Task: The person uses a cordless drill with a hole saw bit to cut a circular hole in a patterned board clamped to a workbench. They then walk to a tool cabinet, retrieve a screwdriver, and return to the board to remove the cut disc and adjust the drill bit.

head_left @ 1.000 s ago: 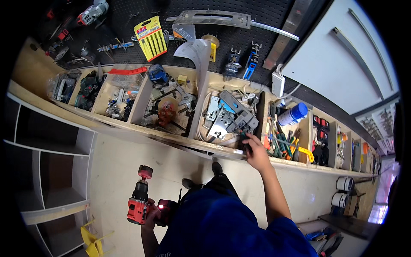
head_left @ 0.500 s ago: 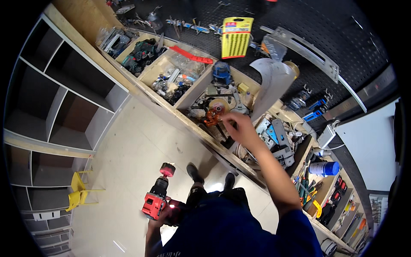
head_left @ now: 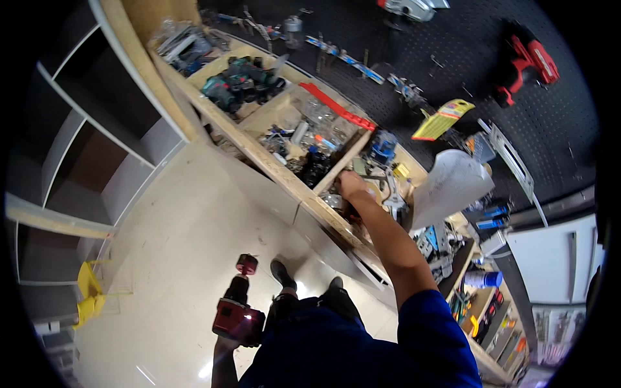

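Drill [head_left: 237, 318] was gripped over the floor [head_left: 168, 258] by the closed left hand [head_left: 226, 343], hole saw [head_left: 246, 264] presumably aimed off the torso [head_left: 336, 349]; in a compartment [head_left: 345, 163], the right hand's [head_left: 352, 185] opening and hold couldn't be told.

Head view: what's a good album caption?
Left hand holding a red drill, right hand inside a cluttered wooden compartment.

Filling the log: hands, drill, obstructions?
Left hand holds red-and-black power drill. Right hand in pale wooden bin, grasp unclear. Straight wooden divider close beside it.

Room above parts bin [head_left: 331, 215], wooden divider [head_left: 345, 163] blocking left, curled sheet [head_left: 453, 183] blocking right
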The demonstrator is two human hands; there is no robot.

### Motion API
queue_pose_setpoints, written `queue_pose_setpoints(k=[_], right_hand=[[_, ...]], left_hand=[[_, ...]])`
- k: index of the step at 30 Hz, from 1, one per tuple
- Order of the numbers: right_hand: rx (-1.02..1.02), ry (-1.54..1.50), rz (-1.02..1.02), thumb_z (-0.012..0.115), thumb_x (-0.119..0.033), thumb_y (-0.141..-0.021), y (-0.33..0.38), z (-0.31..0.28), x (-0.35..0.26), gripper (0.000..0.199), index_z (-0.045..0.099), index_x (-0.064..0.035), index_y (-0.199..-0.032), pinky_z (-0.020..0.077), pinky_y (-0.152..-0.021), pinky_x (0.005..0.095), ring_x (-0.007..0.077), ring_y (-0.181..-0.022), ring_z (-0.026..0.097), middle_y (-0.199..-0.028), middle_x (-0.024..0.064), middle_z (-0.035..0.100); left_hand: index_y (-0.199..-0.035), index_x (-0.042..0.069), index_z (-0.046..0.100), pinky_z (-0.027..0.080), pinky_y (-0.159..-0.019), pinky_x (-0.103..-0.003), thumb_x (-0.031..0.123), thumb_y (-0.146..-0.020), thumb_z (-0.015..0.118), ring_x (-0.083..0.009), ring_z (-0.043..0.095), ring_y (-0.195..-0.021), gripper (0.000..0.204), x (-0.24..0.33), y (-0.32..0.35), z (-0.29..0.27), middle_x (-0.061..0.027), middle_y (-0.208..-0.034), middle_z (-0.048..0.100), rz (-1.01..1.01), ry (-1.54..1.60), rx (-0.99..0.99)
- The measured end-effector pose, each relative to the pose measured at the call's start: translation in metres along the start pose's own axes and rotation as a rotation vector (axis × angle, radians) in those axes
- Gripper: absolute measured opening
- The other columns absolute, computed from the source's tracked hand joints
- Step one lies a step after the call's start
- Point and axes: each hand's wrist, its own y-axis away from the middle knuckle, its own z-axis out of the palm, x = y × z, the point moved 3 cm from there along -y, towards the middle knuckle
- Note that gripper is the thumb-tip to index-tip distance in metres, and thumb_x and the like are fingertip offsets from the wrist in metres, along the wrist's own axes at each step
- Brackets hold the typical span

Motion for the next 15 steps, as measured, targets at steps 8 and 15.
queue_pose_setpoints(k=[8, 15], right_hand=[[0.474, -0.236, 0.041, 0.062, -0.009, -0.085, 0.110, -0.084, -0.029, 0.011, 0.064, 0.0000, -0.090, 0.0555, -0.081, 0.0407, 0.0316, -0.089, 0.069, -0.088, 0.0180, 0.070], [0.560, -1.649, -0.136, 0.042, -0.025, -0.108, 0.280, -0.037, 0.017, 0.024, 0.051, -0.0041, -0.102, 0.0527, -0.085, 0.0342, 0.0205, -0.092, 0.066, -0.098, 0.0109, 0.065]], left_hand=[[-0.130, 0.003, 0.048, 0.055, -0.077, -0.035, 0.026, -0.098, 0.058, -0.0189, 0.063, -0.091, 0.040, -0.009, -0.037, -0.041, -0.0084, -0.104, 0.062, -0.130, 0.145, 0.120], [-0.130, 0.002, 0.048, 0.054, -0.074, -0.034, 0.023, -0.097, 0.059, -0.0181, 0.062, -0.085, 0.040, 0.005, -0.076, -0.037, -0.0076, -0.098, 0.062, -0.136, 0.066, -0.043]])
